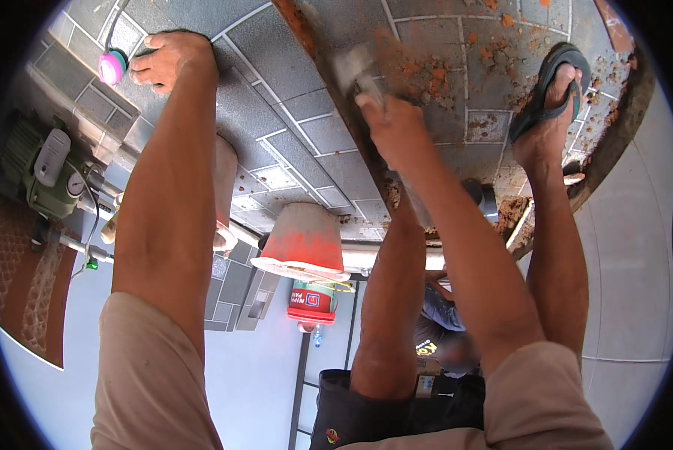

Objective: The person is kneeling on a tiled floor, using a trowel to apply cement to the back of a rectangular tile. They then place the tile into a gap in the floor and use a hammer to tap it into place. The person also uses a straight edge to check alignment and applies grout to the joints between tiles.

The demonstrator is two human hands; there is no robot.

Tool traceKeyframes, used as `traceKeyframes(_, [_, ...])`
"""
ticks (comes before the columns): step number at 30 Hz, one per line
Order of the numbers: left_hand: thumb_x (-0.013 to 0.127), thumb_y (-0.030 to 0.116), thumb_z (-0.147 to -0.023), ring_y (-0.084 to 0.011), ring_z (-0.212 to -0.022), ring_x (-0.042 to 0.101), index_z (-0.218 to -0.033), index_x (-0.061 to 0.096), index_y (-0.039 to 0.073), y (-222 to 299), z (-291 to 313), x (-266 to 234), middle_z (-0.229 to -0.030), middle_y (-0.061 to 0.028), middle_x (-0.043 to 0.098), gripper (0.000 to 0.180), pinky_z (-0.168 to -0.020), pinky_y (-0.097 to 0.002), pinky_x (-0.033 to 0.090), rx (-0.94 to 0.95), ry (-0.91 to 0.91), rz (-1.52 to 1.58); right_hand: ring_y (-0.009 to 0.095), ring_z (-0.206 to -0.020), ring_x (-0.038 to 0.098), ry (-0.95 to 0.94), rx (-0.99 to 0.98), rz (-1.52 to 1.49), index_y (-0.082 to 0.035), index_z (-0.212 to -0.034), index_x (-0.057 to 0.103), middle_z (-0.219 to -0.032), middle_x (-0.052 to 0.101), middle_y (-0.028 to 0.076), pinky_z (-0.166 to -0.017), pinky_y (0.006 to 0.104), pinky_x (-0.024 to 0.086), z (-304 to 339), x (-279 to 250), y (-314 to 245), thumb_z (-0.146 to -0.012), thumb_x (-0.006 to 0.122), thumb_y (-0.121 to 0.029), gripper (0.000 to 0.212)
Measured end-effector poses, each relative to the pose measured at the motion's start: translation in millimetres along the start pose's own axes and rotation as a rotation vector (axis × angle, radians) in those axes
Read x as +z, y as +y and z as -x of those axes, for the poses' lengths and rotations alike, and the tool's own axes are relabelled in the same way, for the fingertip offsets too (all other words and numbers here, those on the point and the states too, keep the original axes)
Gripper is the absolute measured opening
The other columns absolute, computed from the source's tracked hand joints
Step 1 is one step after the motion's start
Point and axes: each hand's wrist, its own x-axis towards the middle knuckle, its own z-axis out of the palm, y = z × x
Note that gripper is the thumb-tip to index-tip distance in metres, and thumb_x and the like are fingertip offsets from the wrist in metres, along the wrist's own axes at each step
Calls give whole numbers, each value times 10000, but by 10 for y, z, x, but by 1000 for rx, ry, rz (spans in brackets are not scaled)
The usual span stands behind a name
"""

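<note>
My left hand (173, 61) lies on the grey tiles (276, 49) with its fingers stretched out, holding nothing. Beside its fingertips is a small pink and teal round thing (112, 67) on a dark cord. My right hand (393, 124) is closed around the handle of a hand tool (357, 69) with a broad, pale grey head. Motion smears that head, so its exact kind is unclear. The tool is over the long brown edge (329, 67) between two tiled areas. Loose reddish-brown rubble (434, 81) is scattered to its right.
A green pump (51, 169) with a gauge and pipes stands at the left. Red buckets (302, 244) are below the middle. My sandalled foot (550, 97) rests on tiles at the right, near a curved dirty edge (621, 135). Another person (445, 322) is partly visible behind my legs.
</note>
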Motion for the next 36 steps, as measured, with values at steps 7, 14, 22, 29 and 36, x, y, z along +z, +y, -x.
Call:
traceKeyframes(7, [353, 454, -1089, -431, -1389, 490, -1535, 359, 5, 48, 155, -129, -1634, -216, 355, 633, -1166, -524, 381, -44, -68, -13, 518, -823, 693, 89, -43, -190, 56, -927, 680, -873, 697, 335, -744, 548, 521, 89, 7, 234, -1047, 610, -462, 536])
traceKeyframes(14, [361, 467, -1086, -413, -1375, 499, -1524, 373, 6, -95, 16, 37, -1625, -208, 371, 635, -1152, -520, 387, 15, 21, -55, 519, -776, 691, 48, -83, -107, 61, -922, 692, -806, 693, 330, -745, 556, 541, 40, 42, 296, -1035, 601, -498, 578])
traceKeyframes(22, [365, 450, -1083, -415, -1432, 457, -1531, 378, -3, 26, 77, -79, -1659, -233, 338, 637, -1191, -508, 355, -10, -22, -8, 493, -753, 709, 85, -149, -98, 79, -945, 682, -819, 699, 329, -778, 562, 554, 29, -73, -7, -1045, 582, -487, 584])
traceKeyframes(29, [361, 459, -1089, -391, -1439, 462, -1538, 363, -18, -17, 103, -65, -1649, -251, 341, 655, -1192, -494, 343, 15, -8, -17, 510, -783, 709, -22, -189, 173, 71, -925, 675, -814, 695, 335, -791, 571, 546, 92, -150, 12, -1054, 593, -440, 533])
traceKeyframes(36, [368, 459, -1089, -392, -1428, 465, -1523, 362, -21, 3, 50, 28, -1639, -239, 348, 647, -1185, -485, 361, 16, -16, -28, 538, -834, 699, 37, -150, 232, 63, -916, 681, -783, 687, 336, -822, 571, 543, 35, 34, 76, -1045, 610, -438, 522])
